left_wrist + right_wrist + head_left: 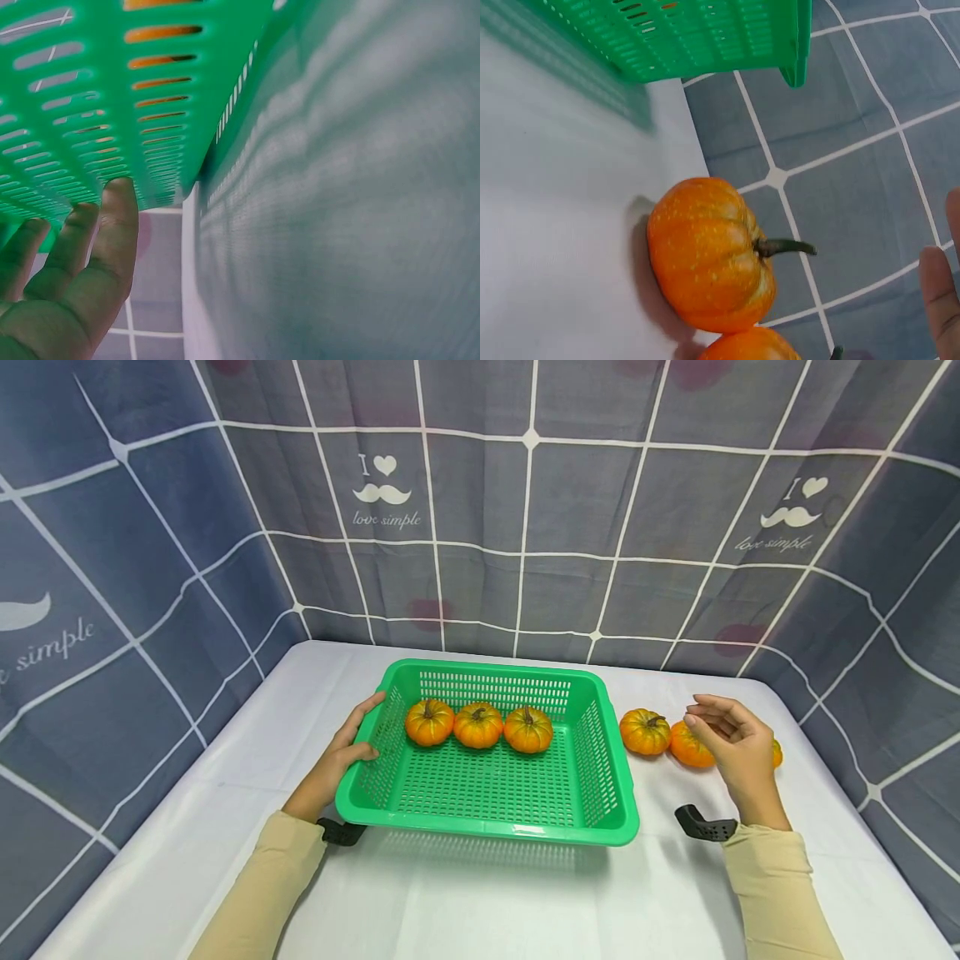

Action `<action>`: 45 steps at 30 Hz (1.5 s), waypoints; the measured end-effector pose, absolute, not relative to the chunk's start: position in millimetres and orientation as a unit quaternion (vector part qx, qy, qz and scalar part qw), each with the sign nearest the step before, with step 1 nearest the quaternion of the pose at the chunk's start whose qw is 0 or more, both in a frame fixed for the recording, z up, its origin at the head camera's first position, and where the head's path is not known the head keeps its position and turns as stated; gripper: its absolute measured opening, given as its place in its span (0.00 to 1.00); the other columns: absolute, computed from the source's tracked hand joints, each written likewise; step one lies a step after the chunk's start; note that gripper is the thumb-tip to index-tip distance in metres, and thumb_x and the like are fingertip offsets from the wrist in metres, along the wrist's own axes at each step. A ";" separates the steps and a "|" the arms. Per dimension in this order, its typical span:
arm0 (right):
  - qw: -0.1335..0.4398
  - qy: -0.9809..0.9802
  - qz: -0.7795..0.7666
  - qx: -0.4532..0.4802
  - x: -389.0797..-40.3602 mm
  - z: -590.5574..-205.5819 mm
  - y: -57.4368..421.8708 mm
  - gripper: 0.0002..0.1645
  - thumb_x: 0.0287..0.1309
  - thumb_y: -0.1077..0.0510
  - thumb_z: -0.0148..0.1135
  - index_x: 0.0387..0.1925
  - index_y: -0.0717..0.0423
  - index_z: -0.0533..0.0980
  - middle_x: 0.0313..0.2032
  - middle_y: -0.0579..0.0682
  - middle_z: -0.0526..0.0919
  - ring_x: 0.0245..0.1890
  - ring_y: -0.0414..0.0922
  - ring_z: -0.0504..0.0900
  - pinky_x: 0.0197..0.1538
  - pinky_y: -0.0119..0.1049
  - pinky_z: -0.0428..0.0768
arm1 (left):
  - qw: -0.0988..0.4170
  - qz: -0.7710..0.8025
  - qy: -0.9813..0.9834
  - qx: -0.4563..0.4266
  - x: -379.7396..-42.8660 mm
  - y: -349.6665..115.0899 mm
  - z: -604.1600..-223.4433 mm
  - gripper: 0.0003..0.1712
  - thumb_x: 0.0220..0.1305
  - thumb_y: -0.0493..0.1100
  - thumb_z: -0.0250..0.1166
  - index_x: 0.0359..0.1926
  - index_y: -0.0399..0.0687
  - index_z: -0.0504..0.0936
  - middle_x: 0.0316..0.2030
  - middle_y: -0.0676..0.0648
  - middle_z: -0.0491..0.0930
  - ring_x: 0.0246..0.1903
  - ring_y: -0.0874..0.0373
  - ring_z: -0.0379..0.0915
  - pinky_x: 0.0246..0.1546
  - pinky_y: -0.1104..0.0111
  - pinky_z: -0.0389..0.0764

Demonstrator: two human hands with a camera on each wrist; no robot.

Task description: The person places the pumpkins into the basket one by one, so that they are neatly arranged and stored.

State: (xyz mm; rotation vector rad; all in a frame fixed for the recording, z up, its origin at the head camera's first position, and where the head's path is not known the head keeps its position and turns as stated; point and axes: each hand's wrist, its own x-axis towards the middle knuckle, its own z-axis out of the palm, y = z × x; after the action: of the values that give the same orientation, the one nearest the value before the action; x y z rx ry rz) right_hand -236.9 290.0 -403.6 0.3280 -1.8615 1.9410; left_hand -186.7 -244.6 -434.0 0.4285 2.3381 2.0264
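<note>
A green plastic basket (495,828) holds three small orange pumpkins, a left one (429,723), a middle one (478,727) and a right one (528,731), in a row. My left hand (335,767) grips its left rim, thumb over the inner side and fingers along the outer wall; the left wrist view shows those fingers (116,232) against the slotted wall. Right of the basket, my right hand (738,752) hovers with loosely bent fingers and nothing in it. Beneath it sits a partly covered pumpkin (690,747), between a nearer-basket pumpkin (644,732) and another mostly hidden pumpkin (777,753).
A white cloth (465,910) covers the table. Grey-blue checked curtains (480,493) with white lines stand along its back and both sides. Black wrist mounts, on the left (342,832) and the right (703,824), stick out beside the sleeves.
</note>
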 end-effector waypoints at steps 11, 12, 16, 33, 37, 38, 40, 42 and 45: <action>0.243 -0.662 0.706 0.067 -236.3 -408.4 298.3 0.19 0.60 0.80 0.68 0.51 0.67 0.86 0.38 0.45 0.91 0.40 0.37 0.88 0.49 0.22 0.82 | 0.010 0.648 0.749 0.137 -186.1 -245.0 -434.6 0.54 0.60 0.30 0.49 0.88 0.45 0.45 0.86 0.35 0.37 0.78 0.33 0.46 0.56 0.72 0.74; 0.246 -0.662 0.705 0.062 -236.3 -408.9 299.3 0.19 0.60 0.80 0.68 0.51 0.66 0.86 0.39 0.45 0.91 0.40 0.37 0.88 0.49 0.22 0.82 | 0.009 0.647 0.750 0.137 -186.0 -245.0 -434.5 0.54 0.60 0.30 0.50 0.88 0.45 0.45 0.86 0.35 0.37 0.78 0.33 0.46 0.56 0.72 0.73; 0.266 -0.662 0.699 0.046 -236.3 -410.7 303.6 0.21 0.59 0.80 0.69 0.51 0.64 0.87 0.40 0.45 0.91 0.41 0.37 0.88 0.50 0.21 0.81 | 0.009 0.645 0.751 0.139 -185.8 -244.9 -434.1 0.54 0.60 0.30 0.49 0.88 0.45 0.45 0.86 0.35 0.37 0.77 0.33 0.46 0.56 0.72 0.74; 0.349 -0.693 0.629 -0.051 -244.3 -435.5 337.2 0.25 0.58 0.75 0.74 0.55 0.54 0.88 0.45 0.36 0.88 0.52 0.34 0.81 0.60 0.21 0.74 | 0.024 0.650 0.750 0.120 -185.5 -245.3 -431.8 0.55 0.61 0.30 0.49 0.89 0.49 0.44 0.86 0.36 0.37 0.73 0.34 0.53 0.49 0.67 0.80; 0.367 -0.694 0.614 -0.075 -246.6 -446.9 346.7 0.25 0.59 0.74 0.73 0.56 0.55 0.87 0.46 0.34 0.86 0.53 0.34 0.80 0.63 0.22 0.73 | 0.023 0.652 0.748 0.123 -185.5 -245.2 -430.9 0.54 0.61 0.30 0.48 0.89 0.48 0.44 0.86 0.35 0.37 0.73 0.33 0.53 0.49 0.67 0.80; 0.370 -0.696 0.610 -0.084 -247.1 -449.2 348.6 0.25 0.59 0.74 0.73 0.58 0.57 0.86 0.46 0.33 0.85 0.54 0.34 0.79 0.64 0.23 0.73 | 0.021 0.652 0.748 0.124 -185.6 -245.1 -431.0 0.54 0.61 0.30 0.48 0.89 0.48 0.44 0.86 0.35 0.37 0.73 0.33 0.52 0.50 0.68 0.80; 0.370 -0.699 0.603 -0.103 -247.5 -453.2 352.1 0.26 0.59 0.72 0.73 0.60 0.60 0.85 0.47 0.31 0.84 0.55 0.34 0.78 0.67 0.25 0.72 | 0.018 0.651 0.748 0.128 -186.0 -245.0 -431.6 0.54 0.60 0.29 0.48 0.88 0.47 0.44 0.86 0.35 0.37 0.74 0.33 0.51 0.51 0.69 0.79; 0.369 -0.703 0.595 -0.127 -247.0 -456.6 354.6 0.27 0.60 0.70 0.74 0.62 0.60 0.84 0.47 0.29 0.82 0.57 0.34 0.77 0.69 0.27 0.70 | 0.015 0.650 0.748 0.131 -186.3 -244.8 -432.2 0.54 0.60 0.29 0.48 0.88 0.46 0.45 0.86 0.34 0.37 0.75 0.33 0.50 0.52 0.70 0.77; 0.367 -0.705 0.586 -0.159 -245.4 -460.5 357.0 0.29 0.62 0.66 0.75 0.65 0.57 0.83 0.48 0.27 0.79 0.60 0.35 0.75 0.72 0.30 0.68 | 0.014 0.650 0.748 0.134 -186.5 -245.0 -432.9 0.54 0.60 0.29 0.48 0.88 0.46 0.45 0.86 0.35 0.37 0.75 0.33 0.50 0.52 0.70 0.77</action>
State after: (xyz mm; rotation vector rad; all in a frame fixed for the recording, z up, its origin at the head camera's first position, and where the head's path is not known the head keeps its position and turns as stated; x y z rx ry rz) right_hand -245.4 357.0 -460.5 -0.4076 -1.8128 1.5048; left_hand -186.5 -245.0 -432.9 0.4160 2.3298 2.0238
